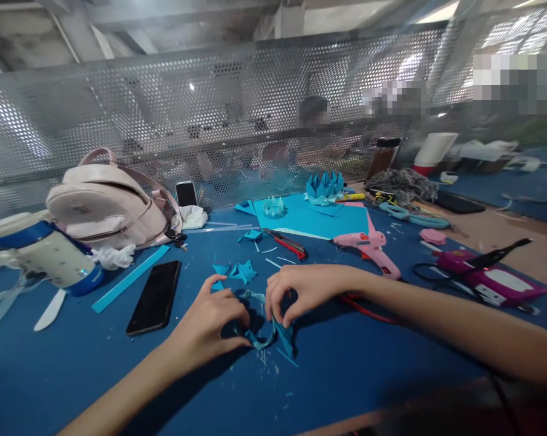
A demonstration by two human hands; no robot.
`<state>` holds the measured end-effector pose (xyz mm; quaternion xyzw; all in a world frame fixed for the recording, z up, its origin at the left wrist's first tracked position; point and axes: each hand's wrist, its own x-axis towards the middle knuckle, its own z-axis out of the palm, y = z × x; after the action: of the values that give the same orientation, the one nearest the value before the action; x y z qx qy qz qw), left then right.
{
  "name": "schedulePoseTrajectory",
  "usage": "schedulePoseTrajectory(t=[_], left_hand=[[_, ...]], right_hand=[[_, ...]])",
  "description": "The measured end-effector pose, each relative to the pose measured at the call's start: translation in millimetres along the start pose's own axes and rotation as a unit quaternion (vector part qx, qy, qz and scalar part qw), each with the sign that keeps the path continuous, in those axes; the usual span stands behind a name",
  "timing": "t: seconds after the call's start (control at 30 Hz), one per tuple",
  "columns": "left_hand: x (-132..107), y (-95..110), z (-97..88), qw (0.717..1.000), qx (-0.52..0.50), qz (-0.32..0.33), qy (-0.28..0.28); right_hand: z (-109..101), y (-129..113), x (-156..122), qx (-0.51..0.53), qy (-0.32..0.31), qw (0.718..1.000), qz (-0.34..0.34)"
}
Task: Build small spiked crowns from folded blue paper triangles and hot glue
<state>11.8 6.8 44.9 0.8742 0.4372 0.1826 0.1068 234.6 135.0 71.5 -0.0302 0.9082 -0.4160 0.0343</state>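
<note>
Both of my hands work on a small folded blue paper piece (pixel 267 335) on the blue table (pixel 355 363). My left hand (pixel 210 321) curls its fingers over the piece's left side, index finger raised. My right hand (pixel 301 290) pinches its top right edge with bent fingers. Several loose folded blue triangles (pixel 242 270) lie just beyond my hands. Part of the paper piece is hidden under my fingers.
A black phone (pixel 154 297) and a blue paper strip (pixel 129 278) lie to the left, near a pink backpack (pixel 105 203) and a white bottle (pixel 42 251). A pink glue gun (pixel 368 247), red scissors (pixel 287 243), blue paper sheet (pixel 319 218) and paper crown (pixel 324 186) lie behind.
</note>
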Motion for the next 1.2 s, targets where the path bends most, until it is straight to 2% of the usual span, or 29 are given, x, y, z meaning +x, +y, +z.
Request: schedulePoseTrajectory(t=[0.3,0.53,0.77,1.03,1.2], left_hand=[[0.9,-0.9,-1.8,1.0,0.022,-0.001,-0.014],[0.7,0.7,-1.9,0.999,0.03,-0.009,-0.023],[-2.3,2.5,9.4,0.999,-0.006,-0.044,0.014],[12.8,-11.7,-13.4,0.987,-0.12,-0.094,0.041],[15.2,-18.7,-12.5,0.985,-0.124,-0.11,0.045]], right_hand=[[8.1,-3.6,-21.8,-0.008,0.012,1.0,0.002],[9.9,-6.3,-22.4,-0.014,0.029,0.999,0.011],[14.9,-4.8,-17.8,-0.013,0.076,0.996,0.052],[2.0,-24.7,-17.3,0.046,0.125,0.987,0.095],[4.1,-20.0,-19.7,0.129,0.145,0.973,0.129]])
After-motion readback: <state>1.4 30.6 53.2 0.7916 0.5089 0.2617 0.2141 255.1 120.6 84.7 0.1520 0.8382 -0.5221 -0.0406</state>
